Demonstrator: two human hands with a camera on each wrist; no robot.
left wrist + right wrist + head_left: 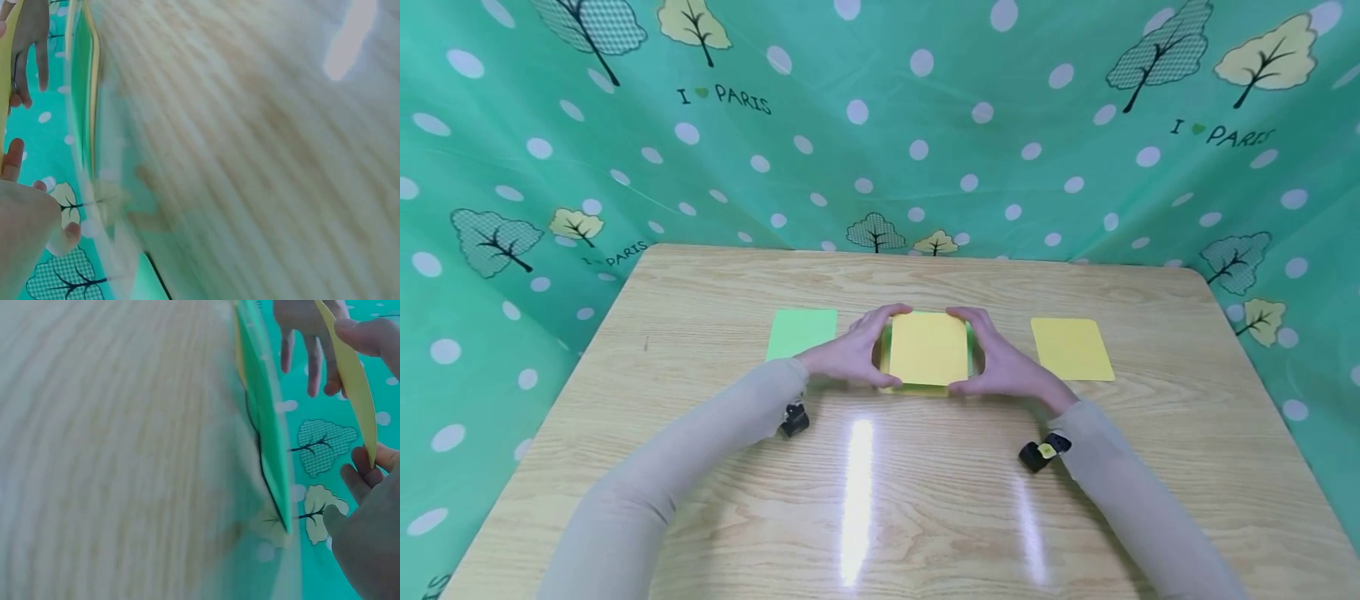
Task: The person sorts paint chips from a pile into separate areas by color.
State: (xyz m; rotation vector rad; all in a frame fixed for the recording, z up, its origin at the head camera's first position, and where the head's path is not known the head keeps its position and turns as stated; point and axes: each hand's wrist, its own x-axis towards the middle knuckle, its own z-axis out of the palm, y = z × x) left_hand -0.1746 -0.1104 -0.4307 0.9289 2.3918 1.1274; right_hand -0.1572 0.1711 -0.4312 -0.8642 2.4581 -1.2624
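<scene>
Both forearms reached forward and slanted inward over the counter [940, 508]. The left hand [857, 352] and right hand [1000, 362] faced each other, each spread in a C, index finger at the far edge and thumb at the near edge, gripping a yellow sheet [929, 348] between them. That sheet was raised, slightly bowed, above a green sheet [267, 419] lying on the counter, between the two forearms' reach

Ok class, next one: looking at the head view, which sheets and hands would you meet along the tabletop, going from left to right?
Green sheet → left hand → yellow sheet held between the hands → right hand → yellow sheet lying on the table.
</scene>
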